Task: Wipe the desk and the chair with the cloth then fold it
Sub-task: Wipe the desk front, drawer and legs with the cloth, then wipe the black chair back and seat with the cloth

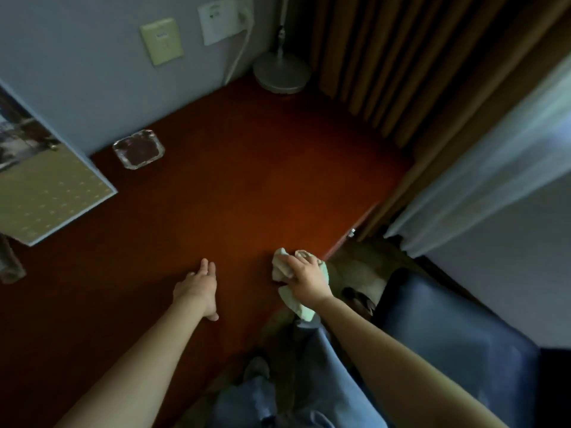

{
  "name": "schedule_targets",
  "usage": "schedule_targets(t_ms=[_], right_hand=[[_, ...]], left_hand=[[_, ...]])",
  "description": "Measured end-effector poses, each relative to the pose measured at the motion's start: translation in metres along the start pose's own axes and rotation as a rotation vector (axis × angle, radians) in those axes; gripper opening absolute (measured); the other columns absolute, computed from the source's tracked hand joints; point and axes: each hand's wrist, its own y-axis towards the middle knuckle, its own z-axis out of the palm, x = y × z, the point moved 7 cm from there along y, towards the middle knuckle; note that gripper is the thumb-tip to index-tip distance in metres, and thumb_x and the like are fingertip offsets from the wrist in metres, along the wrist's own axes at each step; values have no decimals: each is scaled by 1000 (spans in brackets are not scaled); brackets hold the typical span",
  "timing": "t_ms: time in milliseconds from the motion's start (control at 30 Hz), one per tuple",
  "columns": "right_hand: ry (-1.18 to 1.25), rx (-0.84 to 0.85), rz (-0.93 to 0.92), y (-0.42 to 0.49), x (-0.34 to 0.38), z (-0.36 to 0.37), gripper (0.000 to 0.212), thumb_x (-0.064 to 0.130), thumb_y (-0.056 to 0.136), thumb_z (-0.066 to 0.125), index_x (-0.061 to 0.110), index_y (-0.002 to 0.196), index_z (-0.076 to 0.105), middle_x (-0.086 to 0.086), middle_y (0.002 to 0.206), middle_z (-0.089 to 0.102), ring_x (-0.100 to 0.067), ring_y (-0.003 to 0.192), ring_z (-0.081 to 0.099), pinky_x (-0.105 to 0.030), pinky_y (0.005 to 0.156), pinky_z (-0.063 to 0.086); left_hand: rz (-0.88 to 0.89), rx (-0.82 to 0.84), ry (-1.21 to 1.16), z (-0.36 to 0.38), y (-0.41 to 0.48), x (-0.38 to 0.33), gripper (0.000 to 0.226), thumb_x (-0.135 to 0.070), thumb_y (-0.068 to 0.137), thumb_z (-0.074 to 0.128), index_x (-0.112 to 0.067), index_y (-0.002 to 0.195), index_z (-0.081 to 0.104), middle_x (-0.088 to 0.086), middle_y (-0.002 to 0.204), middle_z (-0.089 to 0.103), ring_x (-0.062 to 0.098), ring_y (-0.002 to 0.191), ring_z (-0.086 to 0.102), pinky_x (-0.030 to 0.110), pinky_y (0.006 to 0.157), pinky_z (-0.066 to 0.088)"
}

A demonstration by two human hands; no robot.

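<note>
The reddish-brown desk (234, 168) fills the middle of the head view. My right hand (307, 281) grips a bunched pale green and beige cloth (282, 265) and presses it on the desk near its front right corner. My left hand (199, 287) lies flat on the desk top, fingers straight, a short way left of the cloth. The blue chair (457, 338) stands to the lower right, beside the desk.
A glass ashtray (139, 148) sits at the back left by the wall. A framed board (46, 193) leans at the left edge. A lamp base (281, 72) stands at the back corner. Brown curtains (386, 57) hang at the right.
</note>
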Motion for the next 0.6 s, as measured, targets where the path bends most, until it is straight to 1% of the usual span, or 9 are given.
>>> schedule_targets(t_ms=[33, 133, 233, 300, 367, 400, 467, 500, 600], right_hand=[[180, -40, 80, -12, -8, -1, 49, 19, 89, 60, 26, 135, 46, -1, 132, 53, -25, 124, 42, -40, 105, 35], [979, -110, 407, -70, -42, 8, 40, 14, 84, 69, 22, 122, 57, 1, 116, 64, -14, 103, 61, -29, 89, 51], [1462, -330, 626, -137, -85, 17, 37, 12, 83, 69, 14, 119, 60, -10, 112, 67, -25, 103, 63, -39, 93, 51], [1659, -562, 713, -184, -116, 14, 35, 19, 78, 72, 14, 110, 61, -11, 105, 68, -27, 96, 64, -42, 89, 51], [1810, -795, 775, -234, -148, 11, 44, 30, 66, 78, 14, 103, 61, -12, 94, 66, -27, 88, 64, -42, 81, 52], [1876, -862, 786, -252, -157, 10, 40, 29, 69, 76, 14, 103, 60, -13, 92, 65, -29, 88, 63, -44, 82, 51], [1965, -971, 780, -286, -172, 8, 17, 20, 84, 63, 15, 100, 59, -12, 86, 67, -31, 85, 63, -49, 84, 49], [2004, -1036, 765, -304, -182, 8, 9, 16, 89, 57, 15, 98, 58, -12, 83, 67, -30, 82, 63, -48, 81, 50], [2073, -1228, 754, -361, -206, 7, 13, 8, 91, 49, 15, 99, 56, -11, 86, 64, -29, 80, 62, -44, 75, 49]], left_hand=[[0, -13, 25, 1, -1, 0, 112, -35, 78, 74, -15, 150, -10, 5, 157, -16, 29, 145, 12, 40, 109, 33], [-20, -53, 101, 2, -10, -10, 98, -40, 87, 62, -9, 150, -5, 15, 157, -7, 32, 140, 27, 37, 103, 41], [-53, -109, 133, 9, -9, -27, 81, -38, 95, 49, -4, 150, 1, 22, 156, 4, 34, 137, 33, 34, 98, 45], [-42, -158, 158, 8, -5, -45, 70, -30, 96, 46, -3, 150, 10, 22, 155, 10, 34, 137, 33, 36, 97, 45], [2, -206, 174, 4, -4, -74, 65, -27, 96, 44, -2, 148, 16, 22, 154, 16, 32, 133, 39, 34, 94, 47], [28, -219, 191, 2, -4, -84, 62, -28, 96, 44, -2, 147, 20, 22, 153, 20, 29, 129, 44, 31, 90, 49], [113, -230, 224, 1, -10, -113, 53, -31, 96, 44, -7, 142, 35, 18, 149, 29, 24, 120, 51, 26, 80, 49], [165, -222, 248, 2, -13, -130, 51, -32, 95, 45, -9, 140, 40, 17, 147, 32, 24, 119, 51, 27, 80, 48], [258, -196, 249, 3, -22, -189, 52, -33, 93, 45, -10, 140, 40, 16, 143, 34, 29, 121, 48, 35, 92, 47]])
